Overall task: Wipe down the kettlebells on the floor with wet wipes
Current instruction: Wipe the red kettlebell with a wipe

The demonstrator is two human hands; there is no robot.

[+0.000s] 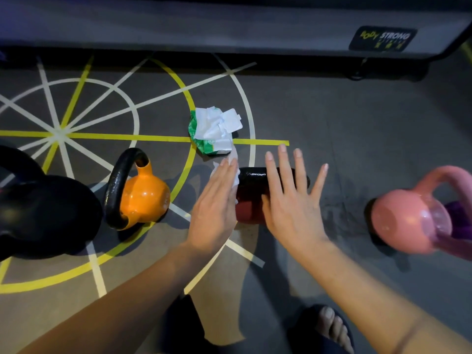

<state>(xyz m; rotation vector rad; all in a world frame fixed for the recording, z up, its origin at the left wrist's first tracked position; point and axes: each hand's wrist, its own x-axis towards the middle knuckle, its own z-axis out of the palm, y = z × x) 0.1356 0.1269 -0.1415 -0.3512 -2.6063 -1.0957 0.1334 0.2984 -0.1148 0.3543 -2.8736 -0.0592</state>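
Both hands are on the red kettlebell point(249, 200), which sits in the middle of the floor point(357, 139). Left hand point(217, 200) is flat with fingers together, pressing a white wet wipe point(233, 172) on the left side of the red kettlebell. Right hand point(291, 198) is spread wide over its right side and hides much of it, so only a black top and dark red body show. Just behind it lies the open pack of wipes point(214, 130), crumpled. Left of the red kettlebell stands an orange kettlebell point(140, 192), then a big black kettlebell point(43, 210) cut off by the edge. Well to its right, a pink kettlebell point(406, 218) is blurry and cut off too. Bare floor lies between red and pink.
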